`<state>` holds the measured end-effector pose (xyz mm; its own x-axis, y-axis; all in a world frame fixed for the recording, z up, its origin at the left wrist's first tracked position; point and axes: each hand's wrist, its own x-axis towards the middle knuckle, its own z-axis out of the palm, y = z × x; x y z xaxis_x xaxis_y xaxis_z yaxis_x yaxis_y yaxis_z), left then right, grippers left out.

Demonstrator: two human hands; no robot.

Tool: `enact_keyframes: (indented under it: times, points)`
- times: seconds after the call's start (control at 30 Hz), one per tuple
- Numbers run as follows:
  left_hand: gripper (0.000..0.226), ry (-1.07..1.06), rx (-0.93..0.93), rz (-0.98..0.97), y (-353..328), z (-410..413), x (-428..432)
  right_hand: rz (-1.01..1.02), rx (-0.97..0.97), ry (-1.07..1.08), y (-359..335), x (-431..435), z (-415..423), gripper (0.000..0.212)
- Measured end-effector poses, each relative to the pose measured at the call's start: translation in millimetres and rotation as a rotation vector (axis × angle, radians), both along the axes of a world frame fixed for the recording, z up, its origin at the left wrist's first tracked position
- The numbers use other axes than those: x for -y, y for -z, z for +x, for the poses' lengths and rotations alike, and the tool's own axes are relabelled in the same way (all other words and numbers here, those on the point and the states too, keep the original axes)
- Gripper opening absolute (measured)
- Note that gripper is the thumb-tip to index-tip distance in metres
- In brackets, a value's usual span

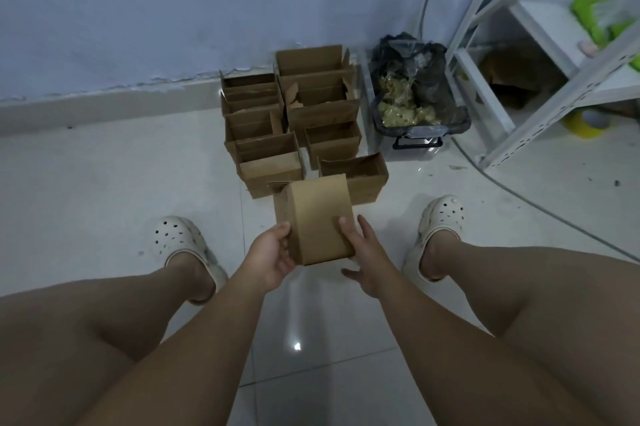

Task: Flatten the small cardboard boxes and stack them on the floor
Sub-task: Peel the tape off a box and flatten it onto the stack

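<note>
A small brown cardboard box (pixel 317 217) is held above the white tiled floor between my knees. My left hand (pixel 272 257) grips its left side, thumb on top and fingers curled underneath. My right hand (pixel 363 257) holds its right side, thumb on the top face and fingers spread beside and below it. Beyond it, several open small cardboard boxes (pixel 294 120) stand in two rows on the floor, reaching back to the wall.
A clear bin (pixel 420 145) lined with a black bag holds yellowish scraps, right of the boxes. A white metal shelf frame (pixel 540 79) stands at the right, with a grey cable (pixel 512 191) across the floor. My feet in white clogs (pixel 180 242) flank the held box.
</note>
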<state>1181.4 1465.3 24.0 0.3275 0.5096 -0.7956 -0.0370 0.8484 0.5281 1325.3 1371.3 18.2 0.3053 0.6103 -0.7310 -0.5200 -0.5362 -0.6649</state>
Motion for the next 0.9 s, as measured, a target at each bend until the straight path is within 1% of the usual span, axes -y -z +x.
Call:
enact_keyframes:
  times: [0.07,0.1,0.13,0.2,0.27,0.3,0.33,0.37,0.43,0.47,0.53,0.6,0.67,0.7,0.77,0.83,0.87,0.9]
  points:
    - [0.029,0.028,0.051,-0.026,-5.2,0.1,2.0,0.065,-0.105,-0.033,-3.3,-1.8,-1.7,0.082]
    - [0.033,0.056,0.063,-0.024,-5.6,0.1,2.4,0.078,-0.116,-0.031,-3.9,-2.5,-1.4,0.078]
    - [0.038,0.087,0.064,-0.018,-5.1,0.2,2.9,0.080,-0.096,-0.022,-3.5,-3.0,-0.9,0.077]
    - [0.046,0.128,0.042,-0.003,-1.7,0.2,3.9,0.069,-0.017,0.001,-2.0,-5.6,0.1,0.083]
    - [0.049,0.134,0.009,0.018,5.2,-2.1,4.3,0.046,0.084,0.017,1.2,-9.1,0.6,0.090]
    - [0.049,0.137,0.011,0.021,9.5,-4.4,3.7,0.038,0.122,0.025,3.2,-10.0,0.7,0.090]
    - [0.048,0.145,0.040,0.008,13.2,-6.6,3.0,0.042,0.120,0.058,5.2,-10.5,1.7,0.086]
    - [0.046,0.160,0.095,-0.022,15.4,-8.1,2.4,0.059,0.066,0.120,5.9,-10.7,3.7,0.079]
    - [0.046,0.199,0.212,-0.081,14.2,-7.3,0.9,0.096,-0.105,0.243,5.1,-10.4,9.9,0.059]
    - [0.049,0.216,0.244,-0.087,12.3,-4.3,-0.6,0.095,-0.155,0.258,4.9,-9.8,13.6,0.051]
    - [0.056,0.266,0.245,-0.026,9.1,3.7,-4.4,0.069,-0.198,0.236,7.6,-8.1,18.9,0.041]
    - [0.058,0.352,0.179,0.083,5.7,9.3,-9.2,0.056,-0.229,0.238,10.8,-6.9,18.9,0.038]
    - [0.056,0.422,0.085,0.156,3.8,11.4,-13.5,0.044,-0.227,0.237,13.5,-6.3,14.8,0.041]
    - [0.051,0.433,0.038,0.192,4.9,11.5,-14.2,0.032,-0.208,0.227,14.5,-6.2,12.3,0.045]
    - [0.035,0.386,-0.047,0.263,11.4,9.1,-12.9,0.013,-0.144,0.202,15.3,-6.5,8.5,0.054]
    - [0.027,0.309,-0.086,0.232,20.4,2.6,-7.8,-0.016,-0.033,0.171,15.3,-7.1,8.1,0.066]
    - [0.029,0.312,-0.104,0.193,24.3,-1.0,-3.3,-0.036,0.052,0.129,15.4,-7.5,8.5,0.074]
    - [0.034,0.367,-0.163,0.174,27.6,-4.6,1.4,-0.064,0.154,0.066,15.7,-7.5,8.7,0.083]
